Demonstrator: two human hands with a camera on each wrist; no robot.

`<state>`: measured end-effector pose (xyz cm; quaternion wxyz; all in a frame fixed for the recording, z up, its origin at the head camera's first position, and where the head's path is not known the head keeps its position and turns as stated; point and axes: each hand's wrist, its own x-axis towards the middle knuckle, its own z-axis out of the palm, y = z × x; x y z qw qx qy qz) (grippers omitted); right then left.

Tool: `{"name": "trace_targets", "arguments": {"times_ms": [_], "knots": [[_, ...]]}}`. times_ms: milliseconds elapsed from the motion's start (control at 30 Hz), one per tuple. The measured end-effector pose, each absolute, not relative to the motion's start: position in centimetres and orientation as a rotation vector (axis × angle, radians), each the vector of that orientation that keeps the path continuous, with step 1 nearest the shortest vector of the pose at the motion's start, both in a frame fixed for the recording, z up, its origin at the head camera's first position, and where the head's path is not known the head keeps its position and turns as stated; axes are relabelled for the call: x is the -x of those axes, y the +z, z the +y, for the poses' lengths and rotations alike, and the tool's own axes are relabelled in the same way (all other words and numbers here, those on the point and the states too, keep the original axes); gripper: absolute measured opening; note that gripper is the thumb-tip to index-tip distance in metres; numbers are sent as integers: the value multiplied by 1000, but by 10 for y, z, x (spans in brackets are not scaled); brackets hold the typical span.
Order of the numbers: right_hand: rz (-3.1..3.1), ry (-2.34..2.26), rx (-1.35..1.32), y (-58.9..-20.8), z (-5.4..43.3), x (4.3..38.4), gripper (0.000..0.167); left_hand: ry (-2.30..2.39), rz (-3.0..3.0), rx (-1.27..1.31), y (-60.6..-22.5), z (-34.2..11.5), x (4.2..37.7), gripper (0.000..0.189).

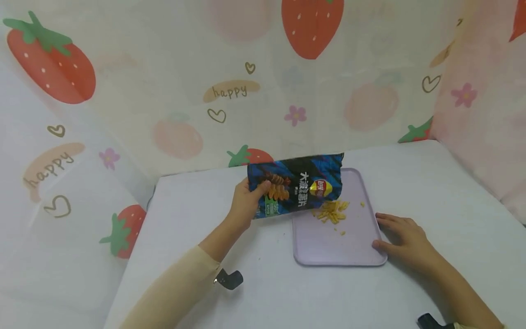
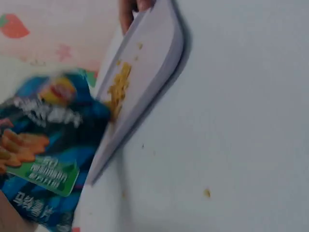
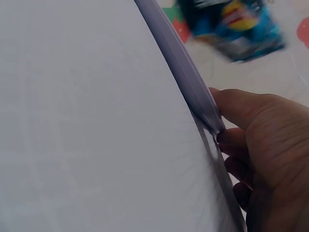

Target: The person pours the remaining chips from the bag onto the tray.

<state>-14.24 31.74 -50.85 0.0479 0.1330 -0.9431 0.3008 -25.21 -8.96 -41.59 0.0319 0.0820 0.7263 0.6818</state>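
My left hand (image 1: pixel 243 201) grips one end of a blue and black potato chip bag (image 1: pixel 289 185), with the thumb across its printed front. The bag is tilted on its side over a light purple tray (image 1: pixel 341 249), its far end above the tray's left part. A small heap of yellow chip pieces (image 1: pixel 332 212) lies on the tray, with a few crumbs around it. At the tray's right rim, my right hand (image 1: pixel 404 237) touches the edge with thumb and fingertips, fingers spread. In the right wrist view, the bag (image 3: pixel 241 29) is blurred beyond the rim.
The tray lies on a white table (image 1: pixel 263 288). Loose crumbs, such as one crumb (image 2: pixel 207 193), are on the table left of the tray. A backdrop (image 1: pixel 185 59) printed with strawberries and hearts stands behind the table and at both sides.
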Motion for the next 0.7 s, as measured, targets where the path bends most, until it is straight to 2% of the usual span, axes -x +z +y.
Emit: {"name": "trace_targets", "arguments": {"times_ms": [100, 200, 533, 700], "knots": [[-2893, 913, -405, -509, 316, 143, 68, 2087, 2305, -309, -421, -86, 247, 32], [-2901, 896, -394, -509, 315, 145, 68, 2136, 2281, -382, -422, -82, 248, 36], [-2866, 871, -427, -510, 316, 143, 67, 2221, 2182, -362, -414, -84, 256, 35], [-2882, 867, -418, -508, 319, 142, 68, 2121, 2210, -319, -421, -81, 254, 35]]}}
